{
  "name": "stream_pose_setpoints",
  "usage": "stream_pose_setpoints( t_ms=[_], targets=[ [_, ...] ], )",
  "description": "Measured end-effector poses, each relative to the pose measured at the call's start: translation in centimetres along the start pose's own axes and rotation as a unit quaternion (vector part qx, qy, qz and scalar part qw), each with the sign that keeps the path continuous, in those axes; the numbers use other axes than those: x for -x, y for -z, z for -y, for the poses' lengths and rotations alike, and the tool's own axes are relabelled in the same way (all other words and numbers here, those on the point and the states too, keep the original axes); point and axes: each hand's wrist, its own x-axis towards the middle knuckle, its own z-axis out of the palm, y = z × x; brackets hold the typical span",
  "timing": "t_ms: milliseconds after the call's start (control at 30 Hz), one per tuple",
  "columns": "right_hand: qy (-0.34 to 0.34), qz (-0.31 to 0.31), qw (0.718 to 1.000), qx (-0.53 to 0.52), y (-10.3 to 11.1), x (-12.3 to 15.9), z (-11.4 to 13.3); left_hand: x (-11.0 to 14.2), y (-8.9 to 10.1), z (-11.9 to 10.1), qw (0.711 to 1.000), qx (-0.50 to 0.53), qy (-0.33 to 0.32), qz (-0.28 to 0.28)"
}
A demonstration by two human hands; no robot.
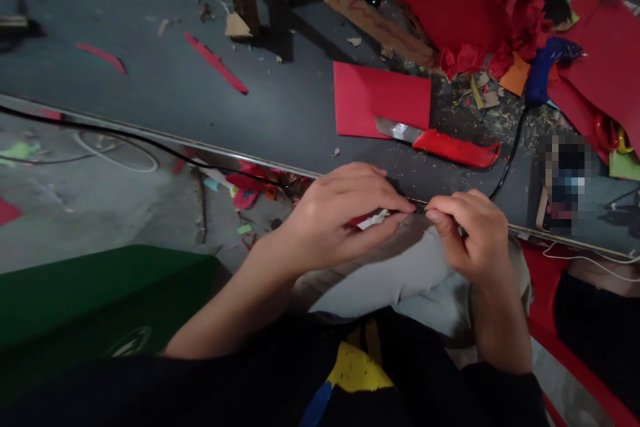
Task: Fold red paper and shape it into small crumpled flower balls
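Observation:
My left hand (345,210) reaches in over my lap at the table's front edge, its thumb and fingertips brought together. Facing it, my right hand (470,230) is closed in a pinch with the other fingers curled. A small dark piece (420,209) shows between the two sets of fingertips, too small to name. Just beyond the hands lies a utility knife (455,147) with a red handle. Its blade rests on a red sheet of paper (383,93).
A large red paper-covered object (440,0) and a cardboard strip (350,0) stand at the back. A blue glue gun (545,70) lies right, its black cord (515,147) running forward. A phone (563,187) sits near the edge. A green stool (125,300) is lower left.

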Motion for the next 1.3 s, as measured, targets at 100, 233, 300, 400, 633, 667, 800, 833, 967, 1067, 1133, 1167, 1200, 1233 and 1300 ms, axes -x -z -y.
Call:
stream_pose_setpoints(
  t_ms=[100,233,300,400,633,667,800,833,967,1067,1133,1167,1200,1233,1300],
  targets=[
    [0.003,0.013,0.999,-0.032,0.4,-0.1,-0.1,0.0,-0.1,-0.4,0.999,0.05,0.014,0.012],
    [-0.001,0.02,0.998,-0.056,0.8,-0.2,0.0,-0.1,-0.7,-0.7,0.992,0.124,0.012,0.025],
    [-0.004,0.022,0.997,-0.072,0.9,-0.2,0.1,-0.1,-1.0,-0.7,0.989,0.146,0.0,0.025],
    [-0.011,0.025,0.996,-0.09,1.1,-0.2,0.1,-0.2,-1.2,-0.7,0.987,0.158,-0.021,0.015],
    [-0.015,0.028,0.993,-0.11,1.3,-0.2,0.3,-0.3,-1.6,-1.1,0.987,0.16,-0.025,-0.009],
    [-0.016,0.026,0.993,-0.112,1.3,-0.2,0.3,-0.2,-1.7,-1.0,0.986,0.161,-0.027,-0.017],
    [-0.014,0.008,0.992,-0.122,1.3,-0.1,0.3,0.2,-2.0,-0.8,0.981,0.186,-0.033,-0.041],
    [-0.014,0.004,0.992,-0.126,1.3,-0.1,0.2,0.2,-2.1,-0.7,0.979,0.194,-0.032,-0.046],
    [-0.005,-0.004,0.99,-0.14,1.2,0.1,0.0,0.3,-2.0,-0.7,0.978,0.206,-0.032,-0.033],
    [-0.004,0.002,0.99,-0.139,1.2,0.1,0.0,0.1,-2.0,-0.9,0.979,0.198,-0.031,-0.024],
    [-0.004,0.005,0.991,-0.134,1.2,0.1,0.1,0.0,-2.0,-1.0,0.982,0.186,-0.031,-0.023],
    [-0.002,0.005,0.991,-0.133,1.2,0.0,0.1,0.0,-2.0,-1.0,0.983,0.182,-0.032,-0.022],
    [0.001,0.004,0.991,-0.133,1.2,0.0,0.1,0.1,-2.0,-1.0,0.983,0.181,-0.034,-0.02],
    [0.004,0.003,0.991,-0.133,1.2,0.0,0.1,0.1,-2.1,-0.9,0.982,0.182,-0.035,-0.02],
    [0.008,0.001,0.991,-0.135,1.2,-0.1,0.1,0.1,-2.1,-0.8,0.981,0.187,-0.037,-0.024]
  ],
)
